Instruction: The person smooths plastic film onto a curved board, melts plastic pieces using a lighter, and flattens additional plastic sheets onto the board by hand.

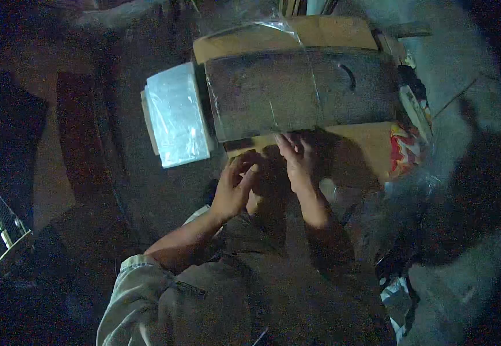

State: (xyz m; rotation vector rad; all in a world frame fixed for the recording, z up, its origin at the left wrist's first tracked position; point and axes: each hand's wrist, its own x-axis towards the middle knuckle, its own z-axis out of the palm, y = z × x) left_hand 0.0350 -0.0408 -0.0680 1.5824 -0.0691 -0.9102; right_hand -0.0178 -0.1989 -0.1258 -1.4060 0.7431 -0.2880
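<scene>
A dark, flat rectangular panel (pixel 256 86) lies across brown cardboard (pixel 348 150) in front of me. Thin shiny edges of clear plastic film (pixel 311 75) run over the panel. My left hand (pixel 234 187) is just below the cardboard's near edge, fingers loosely curled and the thumb apart from them. Beside it, my right hand (pixel 298 164) reaches to the panel's near edge with its fingers drawn together. A thin bright line comes down to those fingertips; what they hold, if anything, is too dim to make out.
To the left of the panel lies a stack of glossy clear plastic sheets or bags (pixel 178 118) on a cardboard piece. A red, yellow and white printed package (pixel 403 151) sits at the right edge. A white-framed object (pixel 0 225) stands at far left. Deep shadow covers much of the surroundings.
</scene>
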